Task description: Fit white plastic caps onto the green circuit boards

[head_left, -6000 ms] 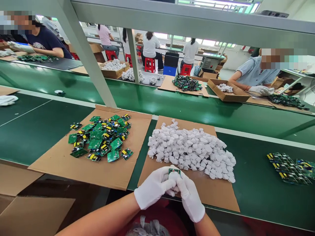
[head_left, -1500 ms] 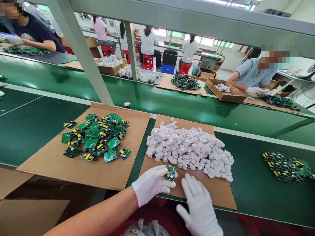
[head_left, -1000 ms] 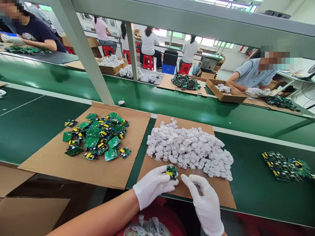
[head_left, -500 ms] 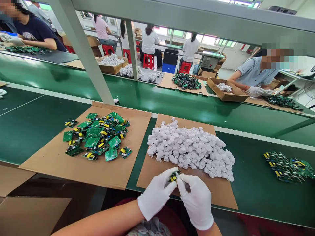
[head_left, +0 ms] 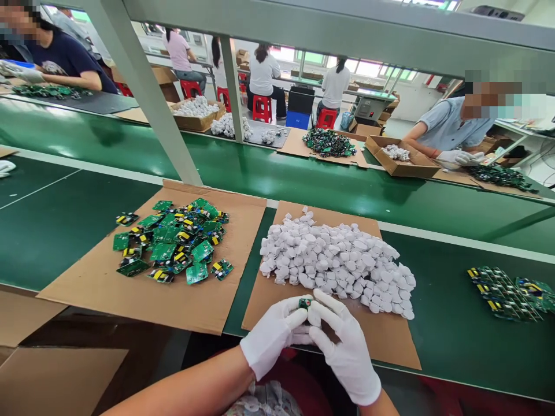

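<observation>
Both hands wear white gloves and meet at the near edge of the right cardboard sheet (head_left: 260,306). My left hand (head_left: 277,332) pinches a small green circuit board (head_left: 304,303). The fingers of my right hand (head_left: 347,346) are closed around a white piece (head_left: 314,315) against the board's right side. Just beyond the hands lies a large pile of white pieces (head_left: 333,260). To the left, a heap of green boards with yellow parts (head_left: 173,237) rests on another cardboard sheet (head_left: 208,306).
Several stacked boards (head_left: 505,294) lie at the right on the green bench. A slanted metal post (head_left: 147,92) and an overhead beam (head_left: 325,34) cross the view. Beyond the green channel (head_left: 260,167), people work beside boxes and piles of parts.
The board between my hands has turned, so its yellow part no longer shows. The fingers of my right hand have shifted and spread around the white piece.
</observation>
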### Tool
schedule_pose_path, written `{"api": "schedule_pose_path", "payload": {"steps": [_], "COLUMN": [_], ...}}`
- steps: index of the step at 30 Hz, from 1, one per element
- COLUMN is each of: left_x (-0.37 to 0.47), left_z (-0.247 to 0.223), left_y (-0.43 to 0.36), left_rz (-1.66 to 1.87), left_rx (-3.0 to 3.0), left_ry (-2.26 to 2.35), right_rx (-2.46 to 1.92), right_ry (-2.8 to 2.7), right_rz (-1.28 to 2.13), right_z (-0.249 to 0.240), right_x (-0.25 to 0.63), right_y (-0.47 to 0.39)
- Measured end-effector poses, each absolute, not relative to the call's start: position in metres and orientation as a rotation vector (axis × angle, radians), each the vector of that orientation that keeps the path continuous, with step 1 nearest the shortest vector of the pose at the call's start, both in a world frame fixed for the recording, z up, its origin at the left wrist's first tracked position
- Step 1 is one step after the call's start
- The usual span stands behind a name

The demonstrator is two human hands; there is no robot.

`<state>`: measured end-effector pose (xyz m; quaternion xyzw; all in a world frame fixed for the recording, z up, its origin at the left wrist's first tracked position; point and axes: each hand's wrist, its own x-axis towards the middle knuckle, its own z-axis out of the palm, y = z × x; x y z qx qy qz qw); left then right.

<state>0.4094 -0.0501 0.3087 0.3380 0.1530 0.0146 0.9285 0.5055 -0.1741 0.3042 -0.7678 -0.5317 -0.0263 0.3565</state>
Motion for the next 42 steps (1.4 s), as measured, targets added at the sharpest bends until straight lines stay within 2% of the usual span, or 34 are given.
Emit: {"api": "schedule_pose_path", "payload": {"steps": [6, 13, 18, 22, 29, 33, 38, 42], "left_x": [0.417, 0.418, 0.417, 0.415, 0.415, 0.415, 0.411, 0.409], "left_z": [0.304, 0.305, 0.302, 0.299, 0.298, 0.305, 0.312, 0.309], "left_y": [-0.056, -0.058, -0.052, -0.052, -0.054, -0.052, -0.054, -0.053], "left_rz": [0.094, 0.082, -0.030, 0.012, 0.015, 0.002, 0.032, 0.048], "left_rx": [0.822, 0.789, 0.641, 0.673, 0.651, 0.685, 0.810, 0.784], "left_ry": [0.417, 0.424, 0.255, 0.276, 0.285, 0.287, 0.307, 0.244], "right_rx": [-1.952, -1.976, -2.014, -1.903, -1.854, -1.755, -1.796, -1.943], "right_ry": [-1.400, -1.360, -1.256, -1.210, -1.192, -1.173, -0.811, -0.799], "right_rz": [-0.357, -0.351, -0.127, 0.141, -0.125, 0.189, 0.480, 0.460], "right_z": [0.293, 0.286, 0.295, 0.297, 0.288, 0.291, 0.293, 0.298], "right_x": [0.500, 0.504, 0.505, 0.503, 0.503, 0.506, 0.497, 0.496], "right_y": [-0.169, -0.169, -0.170, -0.173, -0.171, -0.173, -0.169, -0.165]}}
